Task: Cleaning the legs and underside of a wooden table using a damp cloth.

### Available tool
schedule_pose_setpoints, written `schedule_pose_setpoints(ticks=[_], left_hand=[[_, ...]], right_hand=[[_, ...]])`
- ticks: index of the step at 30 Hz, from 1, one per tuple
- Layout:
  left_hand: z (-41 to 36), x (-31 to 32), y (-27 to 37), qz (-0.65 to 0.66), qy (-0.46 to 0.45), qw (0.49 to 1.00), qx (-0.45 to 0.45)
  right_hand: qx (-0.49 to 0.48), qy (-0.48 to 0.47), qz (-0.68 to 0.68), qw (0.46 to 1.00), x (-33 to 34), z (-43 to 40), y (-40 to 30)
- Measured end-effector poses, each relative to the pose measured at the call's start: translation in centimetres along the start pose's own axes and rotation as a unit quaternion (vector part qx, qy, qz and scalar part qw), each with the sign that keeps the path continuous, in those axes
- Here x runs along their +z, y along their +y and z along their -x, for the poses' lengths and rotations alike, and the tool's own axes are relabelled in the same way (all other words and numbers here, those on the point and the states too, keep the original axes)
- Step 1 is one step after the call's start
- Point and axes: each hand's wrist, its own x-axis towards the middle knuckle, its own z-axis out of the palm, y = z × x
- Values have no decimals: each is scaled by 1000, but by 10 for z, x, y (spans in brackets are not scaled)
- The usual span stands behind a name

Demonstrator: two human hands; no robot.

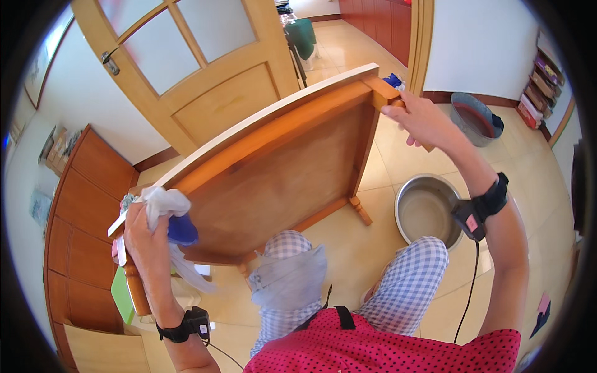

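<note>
A wooden table [289, 163] is tipped on its side before me, its underside facing me and its turned legs showing. My right hand [417, 116] grips the leg at the upper right corner. At the lower left corner, my left hand [148, 233] holds a white cloth [169, 203] against the table, near another leg [135, 289]. A blue cloth [183, 230] hangs beside my left fingers. A grey cloth [291, 275] lies over my left knee.
A metal basin [426, 210] stands on the tiled floor by my right knee. Farther back at right is a grey tub [473, 119]. A wooden door [224, 102] with glass panes stands behind the table; a low wooden cabinet [88, 224] and a green-topped stool [122, 296] are at left.
</note>
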Motion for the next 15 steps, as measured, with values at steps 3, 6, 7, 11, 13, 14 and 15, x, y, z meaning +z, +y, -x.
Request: schedule_pose_setpoints(ticks=[3, 6, 7, 11, 13, 14, 15], left_hand=[[-10, 21, 25, -50, 33, 994, 88], [-34, 48, 61, 32, -36, 995, 90], [-41, 48, 70, 25, -44, 988, 148], [-76, 75, 109, 23, -102, 976, 189], [-91, 91, 126, 57, -167, 962, 209], [-94, 93, 141, 60, -186, 961, 196], [-97, 98, 151, 60, -187, 960, 200]], right_hand=[[56, -198, -199, 958, -11, 7, -4], [5, -197, -338, 920, 11, 5, 19], [1, -198, -343, 918, 11, 4, 16], [3, -169, -409, 897, 16, 5, 21], [7, -167, -422, 891, 19, 5, 17], [9, -165, -426, 890, 18, 6, 15], [11, -162, -427, 889, 20, 6, 14]])
